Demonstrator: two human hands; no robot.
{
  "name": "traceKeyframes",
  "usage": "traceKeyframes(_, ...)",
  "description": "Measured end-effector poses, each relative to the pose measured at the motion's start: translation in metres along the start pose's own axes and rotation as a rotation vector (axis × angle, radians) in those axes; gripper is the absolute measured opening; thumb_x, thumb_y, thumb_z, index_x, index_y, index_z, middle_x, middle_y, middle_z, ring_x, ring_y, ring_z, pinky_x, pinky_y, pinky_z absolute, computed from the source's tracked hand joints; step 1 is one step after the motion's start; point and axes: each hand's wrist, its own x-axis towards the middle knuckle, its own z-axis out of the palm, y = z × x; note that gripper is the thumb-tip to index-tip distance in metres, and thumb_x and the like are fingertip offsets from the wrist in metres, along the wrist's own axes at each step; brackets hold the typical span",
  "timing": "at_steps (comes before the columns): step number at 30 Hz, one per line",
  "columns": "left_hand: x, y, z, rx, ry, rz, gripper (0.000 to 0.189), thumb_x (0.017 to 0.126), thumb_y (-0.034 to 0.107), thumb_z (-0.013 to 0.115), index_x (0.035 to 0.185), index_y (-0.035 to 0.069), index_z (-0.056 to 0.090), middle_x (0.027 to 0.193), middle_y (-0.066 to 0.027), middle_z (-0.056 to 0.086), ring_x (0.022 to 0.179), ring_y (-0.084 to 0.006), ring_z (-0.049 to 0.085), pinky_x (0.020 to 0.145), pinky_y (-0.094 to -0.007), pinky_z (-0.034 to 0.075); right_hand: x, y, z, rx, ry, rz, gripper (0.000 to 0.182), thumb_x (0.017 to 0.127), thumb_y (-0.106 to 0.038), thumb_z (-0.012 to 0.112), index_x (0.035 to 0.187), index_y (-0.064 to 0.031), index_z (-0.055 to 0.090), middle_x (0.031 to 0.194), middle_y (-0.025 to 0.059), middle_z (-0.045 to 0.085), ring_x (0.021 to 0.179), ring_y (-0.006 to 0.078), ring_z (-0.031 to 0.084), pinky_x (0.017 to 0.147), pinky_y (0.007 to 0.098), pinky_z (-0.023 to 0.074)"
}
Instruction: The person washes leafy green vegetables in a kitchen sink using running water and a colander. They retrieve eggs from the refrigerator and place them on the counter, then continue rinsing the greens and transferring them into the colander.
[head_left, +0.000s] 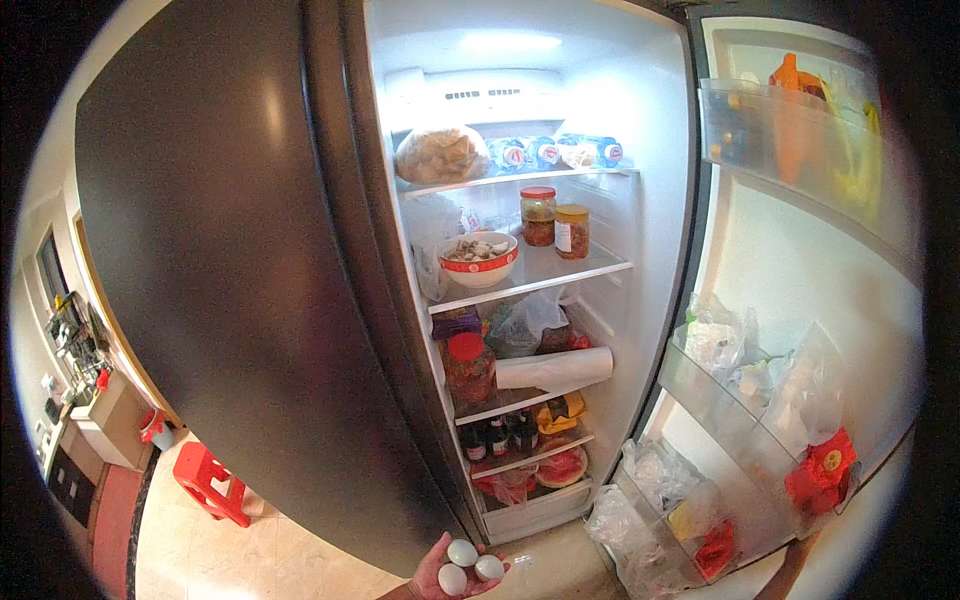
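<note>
At the bottom of the view my left hand (433, 577) lies palm up, holding three pale eggs (462, 553) cupped against its fingers. Just beyond it stands an open refrigerator (660, 225) with its light on. My right forearm (787, 566) reaches up at the lower right toward the opened door (810, 247); the hand itself is hidden behind that door. On the second shelf sit a red-rimmed bowl (480, 271) of whitish pieces, a red-lidded jar (538, 217) and a yellow-lidded jar (572, 234).
Bottles (540, 152) and a bulging bag (442, 155) fill the top shelf. Lower down are a white roll (555, 369), dark bottles (499, 436) and cut watermelon (562, 466). Bags crowd the door bins (735, 420). A red plastic stool (208, 480) stands on the tiled floor, left.
</note>
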Motion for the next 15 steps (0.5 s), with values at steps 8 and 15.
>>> traceKeyframes(8, -0.069, 0.048, -0.064, 0.038, -0.146, 0.126, 0.065, 0.086, 0.069, 0.034, 0.108, 0.012, 0.058, 0.107, -0.0126, 0.060, 0.101, -0.0308, 0.056, 0.089, -0.0518, 0.045, -0.075, -0.026, 0.016, 0.168, -0.010, -0.122, 0.063, 0.094, -0.040, 0.046, 0.142, -0.0032, 0.028, 0.142, 0.0147, 0.033, 0.124, 0.0287, 0.039, 0.104, 0.0413, 0.0319)
traceKeyframes(15, -0.185, 0.109, -0.089, -0.287, -0.077, 0.068, 0.058, 0.078, 0.065, 0.057, 0.099, 0.011, 0.065, 0.124, -0.0174, 0.051, 0.129, -0.0375, 0.034, 0.090, -0.0557, 0.046, -0.171, -0.025, 0.018, 0.535, 0.085, 0.118, 0.065, 0.097, -0.053, 0.028, 0.142, -0.0064, 0.031, 0.141, 0.0093, 0.038, 0.127, 0.0264, 0.038, 0.107, 0.0396, 0.0300)
